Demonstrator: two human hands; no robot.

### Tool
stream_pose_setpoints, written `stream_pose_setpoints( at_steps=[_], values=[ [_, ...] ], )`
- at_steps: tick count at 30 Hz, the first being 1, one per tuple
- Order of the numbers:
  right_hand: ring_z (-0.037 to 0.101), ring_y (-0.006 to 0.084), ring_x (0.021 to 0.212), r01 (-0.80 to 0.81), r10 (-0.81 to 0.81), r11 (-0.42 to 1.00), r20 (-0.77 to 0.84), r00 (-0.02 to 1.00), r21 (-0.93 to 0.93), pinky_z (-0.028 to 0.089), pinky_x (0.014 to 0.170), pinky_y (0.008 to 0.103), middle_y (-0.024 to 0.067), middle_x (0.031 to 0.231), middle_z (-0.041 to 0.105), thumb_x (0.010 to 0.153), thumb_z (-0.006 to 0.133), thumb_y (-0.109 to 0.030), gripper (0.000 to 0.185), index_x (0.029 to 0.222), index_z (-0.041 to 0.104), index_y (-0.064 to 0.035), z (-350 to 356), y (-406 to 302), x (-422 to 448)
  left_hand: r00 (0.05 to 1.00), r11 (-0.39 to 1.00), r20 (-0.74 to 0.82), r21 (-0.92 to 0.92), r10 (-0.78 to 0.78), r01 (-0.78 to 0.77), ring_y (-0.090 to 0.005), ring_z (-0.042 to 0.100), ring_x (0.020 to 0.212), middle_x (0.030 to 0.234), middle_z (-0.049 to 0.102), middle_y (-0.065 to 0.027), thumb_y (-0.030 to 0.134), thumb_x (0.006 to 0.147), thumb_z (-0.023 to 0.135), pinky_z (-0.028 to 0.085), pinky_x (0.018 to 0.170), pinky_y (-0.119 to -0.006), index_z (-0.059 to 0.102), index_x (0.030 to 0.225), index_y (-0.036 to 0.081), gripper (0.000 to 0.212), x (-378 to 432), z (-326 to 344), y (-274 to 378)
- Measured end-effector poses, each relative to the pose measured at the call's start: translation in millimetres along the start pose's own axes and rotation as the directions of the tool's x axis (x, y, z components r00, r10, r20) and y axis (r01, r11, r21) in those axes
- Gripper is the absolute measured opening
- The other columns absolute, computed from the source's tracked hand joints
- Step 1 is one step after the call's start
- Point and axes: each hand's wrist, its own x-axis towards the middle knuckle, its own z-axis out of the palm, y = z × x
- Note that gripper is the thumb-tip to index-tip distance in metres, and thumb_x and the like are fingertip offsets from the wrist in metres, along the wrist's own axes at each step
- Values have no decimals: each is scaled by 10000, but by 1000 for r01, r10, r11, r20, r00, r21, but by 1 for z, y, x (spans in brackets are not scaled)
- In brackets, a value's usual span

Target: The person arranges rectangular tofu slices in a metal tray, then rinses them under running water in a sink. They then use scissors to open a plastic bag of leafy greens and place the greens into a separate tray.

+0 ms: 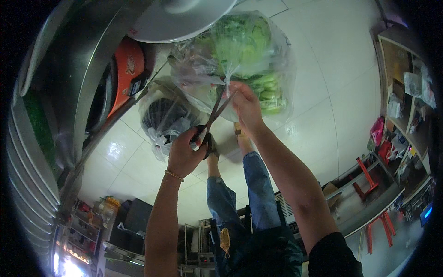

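Observation:
My left hand (187, 149) grips the black handles of a pair of scissors (215, 116); the blades stand apart, their tips at the gathered neck of a large clear plastic bag (280, 62). Pinched between the fingers of my right hand (245, 100) is plastic just below that neck. Leafy green vegetables (242, 45) fill the upper part of the bag, and pale green stalks (271, 91) lie below them. A smaller knotted plastic bag (169, 117) with dark contents rests on the tiled floor beside it, near my left hand.
At the top, a large white bowl or basin (180, 24) overhangs the bags. A metal rack or counter edge (90, 76) runs down the left, with an orange object (128, 72) beneath. Shelves (398, 69) stand at right, above red stool legs (370, 180). My feet are just below the bags.

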Motion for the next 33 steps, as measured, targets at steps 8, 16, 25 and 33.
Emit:
stream_pose_setpoints(
  at_steps=[8,16,25,33],
  values=[
    [535,102,813,60,-60,998,6,998,-19,408,796,248,17,873,615,913,509,-133,163,1011,591,-31,-3,8,3,999,996,2,-79,48,-48,-169,518,609,663,528,-69,99,717,638,441,608,-284,605,948,12,249,6,6,-14],
    [525,79,781,79,-79,997,19,997,-7,409,734,216,-3,848,590,936,520,-256,223,981,606,-56,-2,8,6,999,995,38,-97,8,-5,-148,519,614,669,542,-71,112,726,639,442,601,-280,613,984,14,277,4,7,-9],
    [512,78,779,59,-59,998,-72,996,1,403,740,218,-14,826,580,930,532,-275,221,952,611,-69,2,7,6,995,998,80,-25,-57,59,-80,493,591,675,588,-31,129,766,659,418,551,-254,596,886,8,182,6,6,11],
    [522,78,769,78,-76,997,-64,995,31,417,710,228,-12,838,585,928,534,-229,172,943,609,-75,-5,16,9,997,996,64,-76,-47,51,-72,481,580,674,596,-27,150,770,667,397,540,-246,604,890,10,195,5,13,0]
  ],
)
